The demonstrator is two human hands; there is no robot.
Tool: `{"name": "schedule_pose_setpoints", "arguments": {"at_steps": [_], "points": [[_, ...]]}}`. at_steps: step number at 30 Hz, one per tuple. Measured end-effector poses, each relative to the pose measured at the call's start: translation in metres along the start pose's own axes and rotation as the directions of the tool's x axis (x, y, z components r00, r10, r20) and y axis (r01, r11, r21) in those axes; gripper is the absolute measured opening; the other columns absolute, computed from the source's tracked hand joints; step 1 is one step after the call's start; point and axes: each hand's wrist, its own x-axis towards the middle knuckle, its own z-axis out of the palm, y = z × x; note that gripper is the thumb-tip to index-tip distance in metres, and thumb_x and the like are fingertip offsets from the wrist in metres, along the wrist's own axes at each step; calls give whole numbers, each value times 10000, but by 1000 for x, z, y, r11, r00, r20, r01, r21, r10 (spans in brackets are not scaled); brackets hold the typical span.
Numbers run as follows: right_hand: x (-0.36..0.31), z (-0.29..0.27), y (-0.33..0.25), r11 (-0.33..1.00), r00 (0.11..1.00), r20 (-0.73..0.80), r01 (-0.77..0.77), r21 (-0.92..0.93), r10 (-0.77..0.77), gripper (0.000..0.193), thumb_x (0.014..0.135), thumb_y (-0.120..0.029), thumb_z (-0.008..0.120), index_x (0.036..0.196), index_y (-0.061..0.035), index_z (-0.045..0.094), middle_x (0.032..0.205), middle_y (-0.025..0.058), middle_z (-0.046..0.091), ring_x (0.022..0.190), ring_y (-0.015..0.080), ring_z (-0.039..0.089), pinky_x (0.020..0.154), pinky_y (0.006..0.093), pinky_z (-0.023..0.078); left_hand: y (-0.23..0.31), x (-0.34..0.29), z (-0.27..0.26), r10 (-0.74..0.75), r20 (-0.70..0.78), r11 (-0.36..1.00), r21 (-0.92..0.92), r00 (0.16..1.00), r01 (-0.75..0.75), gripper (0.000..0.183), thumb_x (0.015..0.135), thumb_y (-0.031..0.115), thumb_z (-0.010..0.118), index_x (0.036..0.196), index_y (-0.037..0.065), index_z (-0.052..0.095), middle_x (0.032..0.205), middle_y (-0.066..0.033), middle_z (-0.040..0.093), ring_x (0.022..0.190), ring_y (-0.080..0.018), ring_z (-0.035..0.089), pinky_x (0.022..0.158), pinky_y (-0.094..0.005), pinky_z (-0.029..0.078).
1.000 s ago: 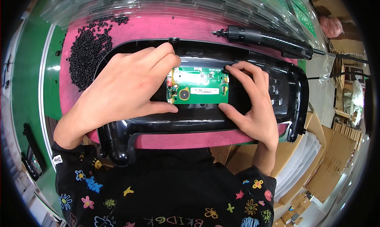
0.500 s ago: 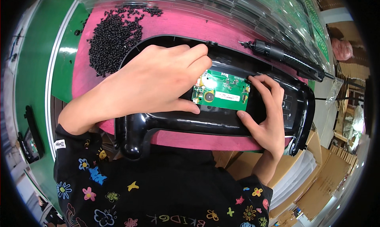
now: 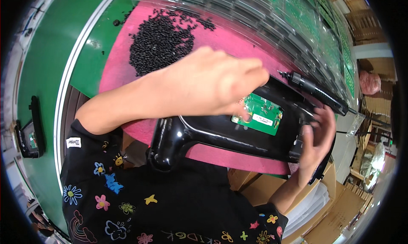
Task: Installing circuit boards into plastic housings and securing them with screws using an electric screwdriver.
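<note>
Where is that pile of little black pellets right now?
In the head view, the black pellets lie heaped on the pink mat, up and to the left, just beyond the left hand and the black housing.

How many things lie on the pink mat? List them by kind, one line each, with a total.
Black plastic housing: 1
Green circuit board, seated in the housing: 1
Black electric screwdriver: 1
Heap of small black screws: 1 (too small to count singly)
Total: 4

The left hand hovers over the housing, blurred; the right hand holds the housing's right end.
</note>
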Motion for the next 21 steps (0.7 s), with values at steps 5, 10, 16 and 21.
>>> {"name": "schedule_pose_setpoints", "arguments": {"at_steps": [5, 10, 16, 21], "points": [[28, -59, 19, 826, 960, -271, -94, -555, -72, 547, 972, -193, 619, 1473, -101, 419, 1275, 140, 542, 1088, 233, 527, 984, 346, 399, -40, -4, -27, -105, -312, 958, 224, 944, 180, 215, 801, 126, 722, 960, 25, 619, 905, -123, 635, 834, -311, 655, 720, -421, 521], [57, -67, 43, 980, 982, -100, -170, -106, 160, 503, 1009, -181, 586, 1476, -105, 417, 1165, 96, 585, 1077, 140, 524, 984, 279, 390, -50, -26, -29, -226, -208, 879, 379, 952, 291, 245, 777, 84, 719, 990, 11, 622, 958, -130, 622, 940, -326, 638, 776, -427, 523], [58, -33, 14, 989, 902, -430, 98, 106, -43, 680, 943, -42, 653, 1486, -77, 246, 1353, 222, 359, 1072, 220, 597, 844, 313, 588, -49, -26, -26, -276, -208, 857, 389, 938, 339, 193, 760, 14, 669, 951, 6, 642, 922, -146, 635, 927, -351, 638, 780, -445, 522], [76, 25, -32, 900, 886, -422, 331, 283, -193, 561, 973, -61, 609, 1437, -1, 300, 1231, 208, 548, 1104, 264, 617, 975, 406, 519, -58, -25, -21, -365, -204, 811, 411, 909, 417, 119, 773, -2, 591, 882, -17, 637, 898, -184, 658, 921, -373, 634, 787, -475, 510]]}}
